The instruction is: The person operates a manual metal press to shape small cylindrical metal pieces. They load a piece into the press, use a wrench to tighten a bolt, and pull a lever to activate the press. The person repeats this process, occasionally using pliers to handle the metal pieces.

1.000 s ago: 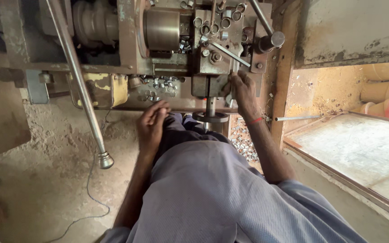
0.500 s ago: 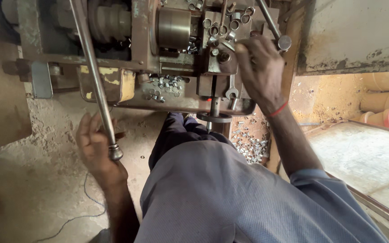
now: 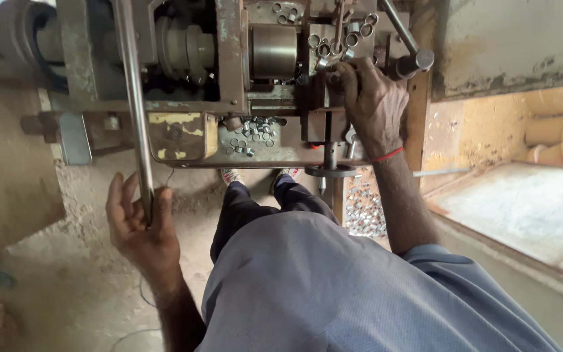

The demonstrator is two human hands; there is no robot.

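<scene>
Your left hand has closed in on the long steel lever since a moment ago, and now its palm and thumb wrap the lever's lower end while the fingers stay spread rather than clenched; that reads as you being set to swing it. Your right hand has barely shifted, fist closed on a handle on the machine's tool block, just left of the dark-knobbed lever at the far right. Between both hands sits the machine itself, with its round chuck in the middle. Small metal rings lie loose on top of the tool block, and more rings have gathered in the shallow tray along the machine's near edge. A further heap of rings lies on the floor below, right of your legs, and a stone slab sits at the right.
</scene>
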